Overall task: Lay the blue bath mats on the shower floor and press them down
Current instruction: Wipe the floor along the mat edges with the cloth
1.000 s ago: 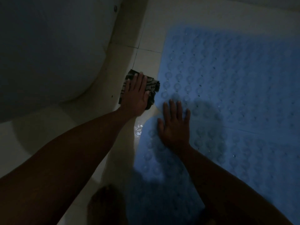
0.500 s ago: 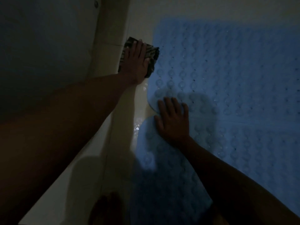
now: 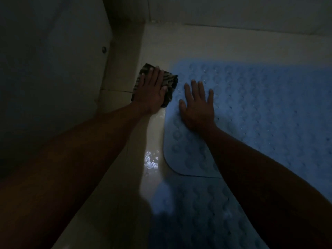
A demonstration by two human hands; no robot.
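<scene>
1. The right hand [image 3: 197, 106] is lying flat on the upper blue bath mat [image 3: 260, 108], near its left edge; its grip is released, with the fingers straight and spread and the palm pressing down.
2. The left hand [image 3: 152, 90] is also resting with a released grip, its straight fingers pressing on a dark striped cloth [image 3: 168, 87], which is lying on the pale shower floor [image 3: 156, 133] just beside the left edge of that mat.
3. The upper mat is lying flat on the floor, and its rounded lower left corner is overlapping a second blue bath mat [image 3: 197, 212] below it, which is lying in shadow.
4. A small wet patch [image 3: 150, 159] is shining on the floor just left of that corner.
5. A dark panel [image 3: 53, 69] is standing at the left.
</scene>
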